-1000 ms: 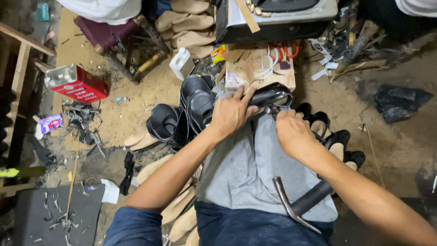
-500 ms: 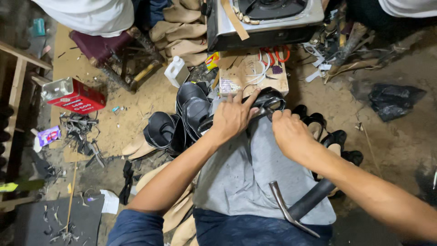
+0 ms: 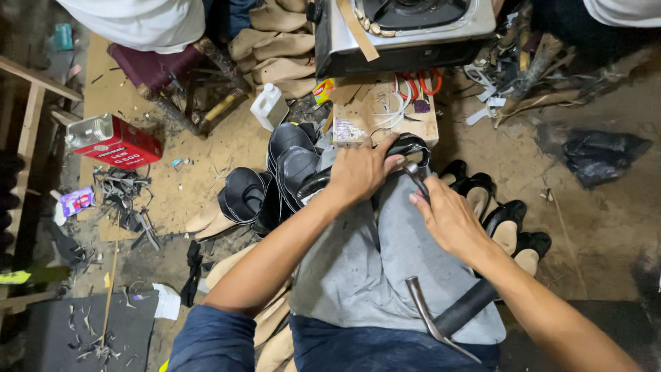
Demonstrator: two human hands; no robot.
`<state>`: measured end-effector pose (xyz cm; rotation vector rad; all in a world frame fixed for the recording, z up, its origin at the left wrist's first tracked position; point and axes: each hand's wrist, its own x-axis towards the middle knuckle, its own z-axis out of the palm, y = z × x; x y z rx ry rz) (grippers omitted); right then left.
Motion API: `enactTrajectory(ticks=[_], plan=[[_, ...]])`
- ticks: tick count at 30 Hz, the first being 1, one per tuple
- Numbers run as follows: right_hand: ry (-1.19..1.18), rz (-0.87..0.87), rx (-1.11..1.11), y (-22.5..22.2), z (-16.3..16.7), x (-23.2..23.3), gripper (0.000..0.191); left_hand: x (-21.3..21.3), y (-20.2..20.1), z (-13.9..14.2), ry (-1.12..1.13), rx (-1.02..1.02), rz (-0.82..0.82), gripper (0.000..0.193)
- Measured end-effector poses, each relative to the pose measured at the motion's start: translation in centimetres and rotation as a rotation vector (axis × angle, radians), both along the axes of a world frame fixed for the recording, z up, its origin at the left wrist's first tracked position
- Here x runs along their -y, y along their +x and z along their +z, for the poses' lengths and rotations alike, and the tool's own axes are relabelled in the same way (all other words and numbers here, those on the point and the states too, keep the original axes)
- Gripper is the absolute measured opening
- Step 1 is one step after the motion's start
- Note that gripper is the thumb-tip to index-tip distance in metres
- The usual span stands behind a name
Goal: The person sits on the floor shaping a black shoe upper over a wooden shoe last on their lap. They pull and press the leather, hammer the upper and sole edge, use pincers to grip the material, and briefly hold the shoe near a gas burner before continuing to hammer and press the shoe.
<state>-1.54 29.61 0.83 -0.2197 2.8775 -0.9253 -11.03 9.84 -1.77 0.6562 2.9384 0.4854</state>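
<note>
Pressing down on a black shoe point(image 3: 406, 148) that rests upside down on the grey cloth point(image 3: 365, 262) over the person's lap, the left hand point(image 3: 361, 171) is clenched over the shoe's middle, fingers curled around its far edge. The right hand point(image 3: 451, 220) grasps a slim metal tool point(image 3: 415, 178), pincers by the look of it, whose tip touches the shoe just beside the left fingers. Judging by its sheen and thin folded edge, the shoe's upper is soft and pliable, light in weight, a little slick where glossy, while the body beneath seems stiff enough to bear pressure. A firm hold across the waist of the shoe, as the left hand has it, looks the soundest place; the loose edge is better taken with the tool than with bare fingers. A hammer point(image 3: 447, 317) lies across the near lap, head to the left. More black shoes point(image 3: 506, 224) sit on the floor to the right, black uppers point(image 3: 289, 158) to the left, and a red tin point(image 3: 113, 141) stands far left.
</note>
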Motion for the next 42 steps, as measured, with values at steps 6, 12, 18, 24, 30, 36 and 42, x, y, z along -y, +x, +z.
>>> enactTrajectory(ticks=[6, 12, 18, 24, 30, 36, 42], plan=[[-0.275, 0.046, -0.379, 0.6, -0.5, 0.5, 0.023, 1.5, -4.3, -2.3, 0.14, 0.31, -0.307, 0.094], [0.135, 0.013, -0.232, -1.3, -1.6, 1.2, 0.024, 0.6, -3.9, -0.1, 0.061, 0.316, -0.228, 0.101], [-0.515, -0.152, 0.449, 1.0, -1.6, 1.1, 0.031, 5.5, -1.3, 3.9, 0.276, 0.271, -0.276, 0.095], [-1.053, -0.092, 0.78, 2.6, -1.8, 3.2, 0.033, 11.1, 4.1, 3.6, 0.65, 0.231, -0.193, 0.086], [-0.946, 0.037, 0.802, 1.1, -2.4, 5.7, 0.039, 9.9, 7.3, 3.2, 0.667, 0.044, -0.108, 0.073], [-0.932, -0.085, 0.719, 2.4, -2.6, 7.5, 0.035, 10.3, 7.4, 3.2, 0.699, 0.009, -0.116, 0.072], [-1.364, -0.071, 1.094, 1.7, 0.3, 6.7, 0.036, 9.6, 8.2, 3.3, 0.629, -0.004, -0.058, 0.072]])
